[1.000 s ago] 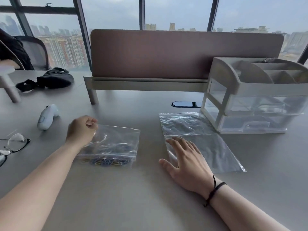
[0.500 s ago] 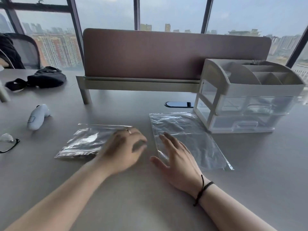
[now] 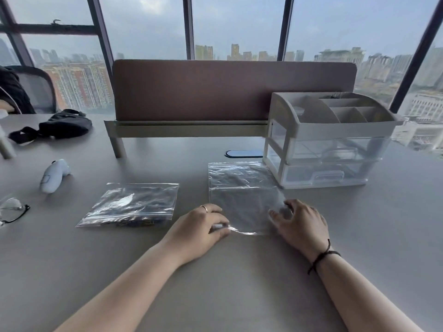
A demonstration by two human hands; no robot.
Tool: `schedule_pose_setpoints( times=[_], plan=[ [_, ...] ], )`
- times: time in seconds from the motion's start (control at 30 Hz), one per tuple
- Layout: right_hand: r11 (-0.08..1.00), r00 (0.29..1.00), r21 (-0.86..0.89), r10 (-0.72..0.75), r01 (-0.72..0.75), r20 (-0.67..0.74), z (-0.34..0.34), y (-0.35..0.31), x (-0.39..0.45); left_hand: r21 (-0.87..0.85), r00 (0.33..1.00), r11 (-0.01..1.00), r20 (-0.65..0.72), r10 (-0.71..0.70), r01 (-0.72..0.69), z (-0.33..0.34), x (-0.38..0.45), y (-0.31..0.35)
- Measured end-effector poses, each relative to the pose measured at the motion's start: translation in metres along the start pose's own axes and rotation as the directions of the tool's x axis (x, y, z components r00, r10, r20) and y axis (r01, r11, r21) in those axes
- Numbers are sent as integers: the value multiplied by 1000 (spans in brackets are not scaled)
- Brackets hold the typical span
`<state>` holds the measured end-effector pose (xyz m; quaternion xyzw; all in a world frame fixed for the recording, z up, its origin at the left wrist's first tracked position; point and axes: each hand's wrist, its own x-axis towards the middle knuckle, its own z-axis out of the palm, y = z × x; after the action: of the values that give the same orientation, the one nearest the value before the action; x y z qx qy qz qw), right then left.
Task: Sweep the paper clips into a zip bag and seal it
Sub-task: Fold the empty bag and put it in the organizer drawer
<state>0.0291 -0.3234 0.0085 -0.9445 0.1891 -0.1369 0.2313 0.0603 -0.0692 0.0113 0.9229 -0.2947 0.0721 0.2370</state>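
Two clear zip bags lie flat on the grey desk. The left bag (image 3: 134, 204) holds a row of dark paper clips (image 3: 134, 222) along its near edge; no hand touches it. The right bag (image 3: 242, 195) looks empty. My left hand (image 3: 203, 226) pinches that right bag's near left corner between thumb and fingers. My right hand (image 3: 299, 224), with a black cord on the wrist, grips the same bag's right edge, which is crumpled under the fingers.
A white-and-clear drawer organiser (image 3: 328, 140) stands just right of the bags. Behind them runs a brown divider panel (image 3: 230, 89). At the left lie a white controller (image 3: 54, 174), glasses (image 3: 12, 209) and a black pouch (image 3: 62, 127). A dark desk grommet (image 3: 243, 153) sits behind the right bag.
My left hand left the bag of clips and crossed right to the empty bag's near left corner. My right hand went from resting flat on that bag to gripping its right edge.
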Motion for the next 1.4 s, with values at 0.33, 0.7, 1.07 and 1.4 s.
schedule_pose_setpoints(
  times=[0.33,0.7,1.07,1.4],
  plan=[
    [954,977,247,-195,168,89,-4,-9,-12,90,983,995,-174,59,-44,7,-1,1],
    [855,857,67,-515,515,-17,6,-14,-20,-113,958,992,-287,16,-51,-8,-29,-7],
    [866,858,57,-482,498,-175,-2,-1,-28,-168,940,985,-338,-38,-21,-12,-37,-20],
    [809,898,491,-425,323,110,-27,20,-51,-456,957,888,-231,-174,51,-21,-66,-16]
  ],
)
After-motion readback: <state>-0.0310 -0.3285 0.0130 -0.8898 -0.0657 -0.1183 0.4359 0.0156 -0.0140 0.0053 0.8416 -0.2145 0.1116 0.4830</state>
